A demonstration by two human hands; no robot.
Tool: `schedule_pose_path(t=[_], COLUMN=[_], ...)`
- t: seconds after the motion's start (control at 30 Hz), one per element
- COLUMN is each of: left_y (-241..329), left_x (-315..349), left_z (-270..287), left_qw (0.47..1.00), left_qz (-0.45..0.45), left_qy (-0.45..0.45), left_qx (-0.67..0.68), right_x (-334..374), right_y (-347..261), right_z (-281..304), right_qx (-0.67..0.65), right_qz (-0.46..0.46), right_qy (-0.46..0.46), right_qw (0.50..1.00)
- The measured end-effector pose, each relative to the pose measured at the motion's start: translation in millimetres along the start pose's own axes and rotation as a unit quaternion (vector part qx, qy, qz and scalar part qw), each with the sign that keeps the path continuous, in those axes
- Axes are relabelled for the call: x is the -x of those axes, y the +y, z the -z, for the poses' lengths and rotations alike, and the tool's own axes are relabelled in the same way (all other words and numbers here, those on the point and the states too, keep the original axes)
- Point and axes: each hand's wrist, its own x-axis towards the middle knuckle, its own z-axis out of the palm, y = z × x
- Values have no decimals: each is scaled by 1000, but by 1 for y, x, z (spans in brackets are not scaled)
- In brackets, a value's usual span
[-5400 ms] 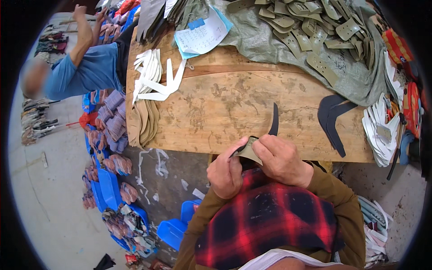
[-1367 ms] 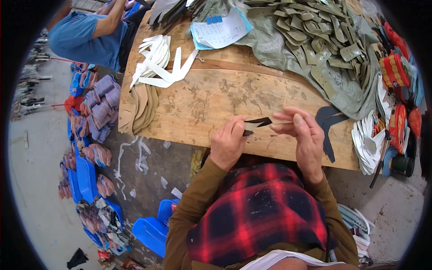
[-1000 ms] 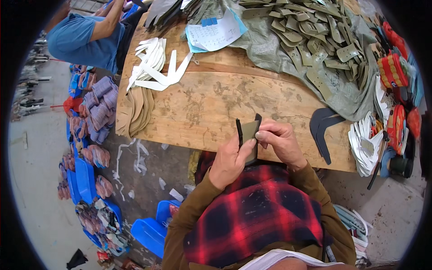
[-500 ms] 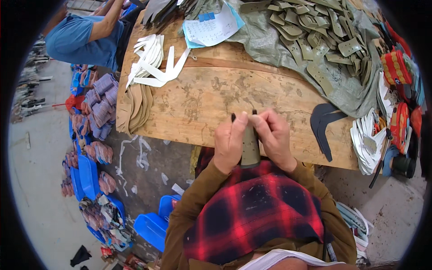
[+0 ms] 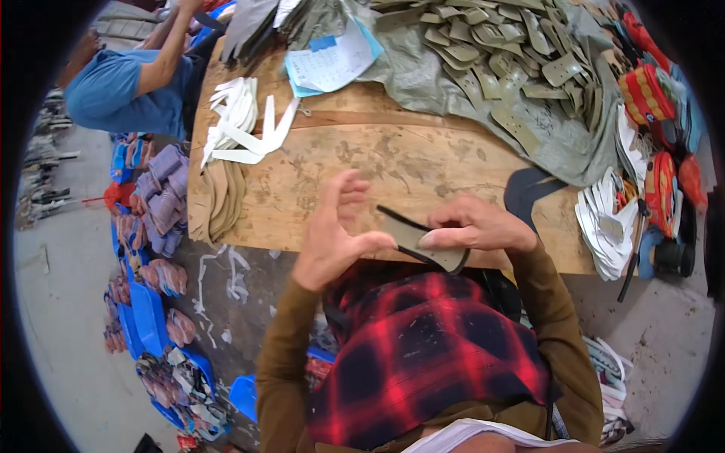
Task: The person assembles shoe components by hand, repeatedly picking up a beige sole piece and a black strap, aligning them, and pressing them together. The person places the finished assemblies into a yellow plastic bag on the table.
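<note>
In front of me at the table's near edge is an olive, flat shoe-part piece (image 5: 408, 232) with a black strip (image 5: 402, 217) along its edges. My right hand (image 5: 477, 224) pinches it between thumb and curled fingers, which cover part of its far side. My left hand (image 5: 336, 230) stands to its left with fingers raised and apart. The tip of the left thumb is close by the piece's lower edge; whether it touches, I cannot tell. A dark V-shaped piece (image 5: 521, 198) lies on the table beyond my right hand.
A heap of olive punched pieces (image 5: 513, 53) lies on a grey sheet (image 5: 423, 72) at the far right. White V-shaped pieces (image 5: 238, 113), tan pieces (image 5: 219, 200) and a written paper (image 5: 336, 64) lie left. White pieces (image 5: 608, 223) sit right. A person in blue (image 5: 128, 90) is at far left.
My left hand has let go of the olive piece and moved left, its fingers opening. My right hand has turned the piece sideways; its black-edged sides now show more. The view has shifted slightly.
</note>
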Motion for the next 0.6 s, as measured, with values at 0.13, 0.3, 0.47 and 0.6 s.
schedule_pose_path(t=[0.13,0.3,0.47,0.6], left_y=[27,24,6,4], left_x=[-17,-6,11,21], left_z=[19,10,-7,-11], left_qw=[890,881,909,917], left_qz=[-26,145,78,138], left_qy=[-415,-448,-393,-336], left_qx=[-187,57,112,164], right_x=[-6,6,7,7], right_y=[-12,4,13,13], right_z=[-12,-27,-44,-40], right_qx=[-46,-366,-423,-510], right_qz=[-11,-14,-52,1], right_qy=[-97,-79,-47,-25], right_qw=[994,927,903,860])
